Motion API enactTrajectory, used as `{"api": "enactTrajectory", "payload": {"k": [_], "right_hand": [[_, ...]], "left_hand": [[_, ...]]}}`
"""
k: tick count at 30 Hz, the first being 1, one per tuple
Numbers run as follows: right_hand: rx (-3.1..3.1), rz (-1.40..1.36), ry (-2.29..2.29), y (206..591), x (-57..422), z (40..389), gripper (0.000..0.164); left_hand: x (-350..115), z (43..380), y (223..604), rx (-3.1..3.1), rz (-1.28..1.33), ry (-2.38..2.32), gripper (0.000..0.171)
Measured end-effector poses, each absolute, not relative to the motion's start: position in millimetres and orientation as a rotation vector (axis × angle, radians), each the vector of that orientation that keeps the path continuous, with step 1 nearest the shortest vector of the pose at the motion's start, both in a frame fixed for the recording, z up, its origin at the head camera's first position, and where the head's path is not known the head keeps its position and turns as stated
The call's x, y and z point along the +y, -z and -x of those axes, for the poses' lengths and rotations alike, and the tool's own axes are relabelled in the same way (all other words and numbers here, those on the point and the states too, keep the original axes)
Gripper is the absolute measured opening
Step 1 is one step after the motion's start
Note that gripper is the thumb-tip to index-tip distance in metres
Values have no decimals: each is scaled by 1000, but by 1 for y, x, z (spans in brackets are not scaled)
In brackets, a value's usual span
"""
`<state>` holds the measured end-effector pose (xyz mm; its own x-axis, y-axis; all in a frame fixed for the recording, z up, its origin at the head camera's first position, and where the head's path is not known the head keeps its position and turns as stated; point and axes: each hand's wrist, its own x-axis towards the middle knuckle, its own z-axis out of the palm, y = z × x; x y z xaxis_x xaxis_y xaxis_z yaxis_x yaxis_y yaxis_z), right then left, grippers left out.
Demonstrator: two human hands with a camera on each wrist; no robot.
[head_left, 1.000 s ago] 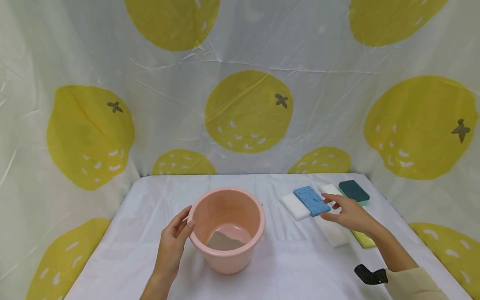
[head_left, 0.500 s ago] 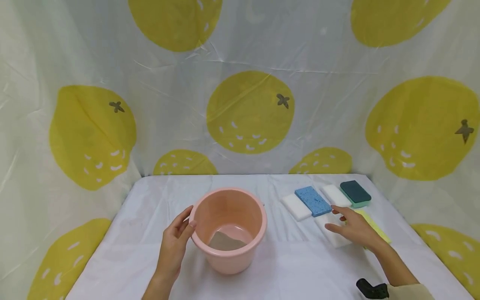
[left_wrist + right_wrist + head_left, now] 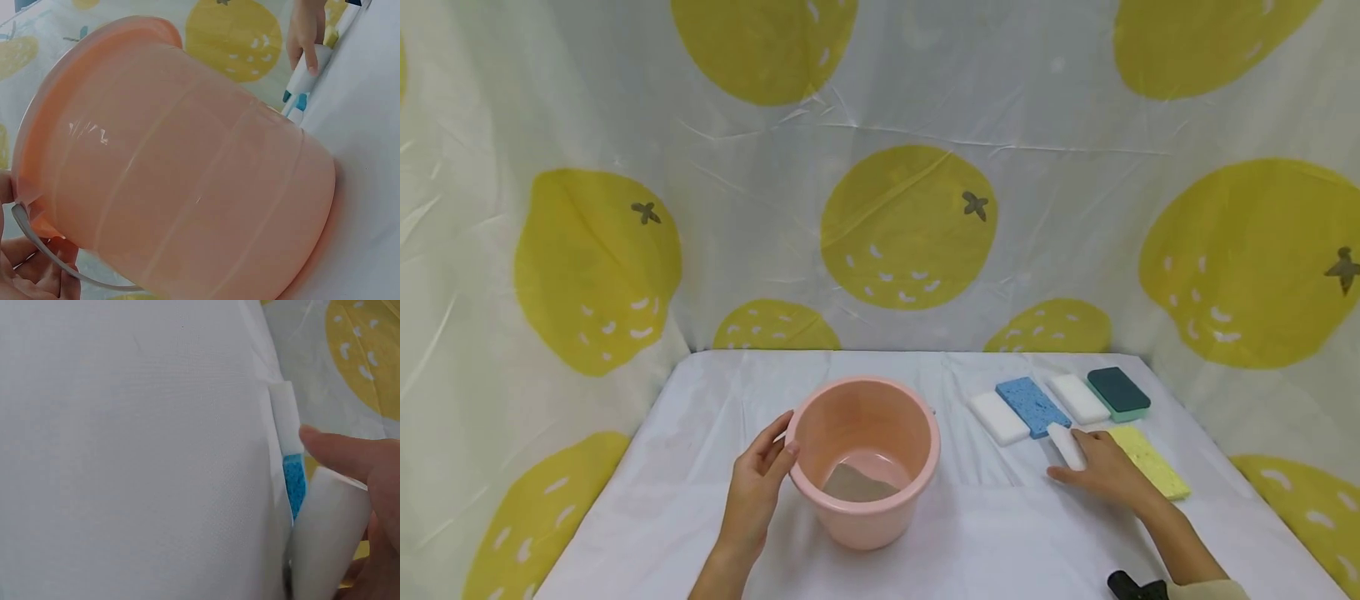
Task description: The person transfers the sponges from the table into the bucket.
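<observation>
A pink plastic bucket (image 3: 862,521) stands upright on the white-covered table. My left hand (image 3: 754,483) grips its rim at the left, thumb over the edge and fingers outside. The left wrist view shows the bucket's side and its thin grey handle (image 3: 62,265) hanging near that hand. A flat grey-brown piece (image 3: 857,485) lies at the bottom inside; its kind is unclear. To the right, my right hand (image 3: 1105,471) holds a white sponge (image 3: 1067,447), tilted up on its edge. In the right wrist view the white sponge (image 3: 328,537) partly hides the fingers.
Left of the right hand lie another white sponge (image 3: 998,418) and a blue sponge (image 3: 1032,407). Behind it are a further white sponge (image 3: 1078,397) and a dark green one (image 3: 1118,392). A yellow sponge (image 3: 1148,462) lies beside the right wrist. Lemon-patterned curtains (image 3: 910,117) enclose the table.
My right hand has drawn back from beside the blue sponge and taken hold of the nearest white sponge, tipping it up off the table. My left hand stays on the bucket rim.
</observation>
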<state>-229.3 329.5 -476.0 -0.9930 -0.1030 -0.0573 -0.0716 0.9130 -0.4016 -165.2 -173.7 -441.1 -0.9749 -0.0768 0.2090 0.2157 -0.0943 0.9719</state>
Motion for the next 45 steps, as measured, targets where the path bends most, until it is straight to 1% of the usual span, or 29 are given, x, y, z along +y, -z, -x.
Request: {"api": "enactTrajectory", "payload": {"k": [8, 15, 24, 39, 45], "right_hand": [[2993, 103, 601, 475, 327, 231, 94], [2967, 52, 596, 473, 330, 233, 95], [2922, -65, 708, 456, 336, 229, 94], [3020, 87, 778, 424, 332, 236, 87], [3050, 230, 791, 407, 323, 241, 83]], "left_hand": [[-175, 166, 441, -1957, 174, 2186, 48], [-175, 167, 440, -1956, 179, 2194, 49], [-174, 165, 442, -1955, 174, 2207, 50], [-174, 167, 440, -1958, 180, 2191, 49], [-174, 165, 439, -1962, 161, 2190, 48]]}}
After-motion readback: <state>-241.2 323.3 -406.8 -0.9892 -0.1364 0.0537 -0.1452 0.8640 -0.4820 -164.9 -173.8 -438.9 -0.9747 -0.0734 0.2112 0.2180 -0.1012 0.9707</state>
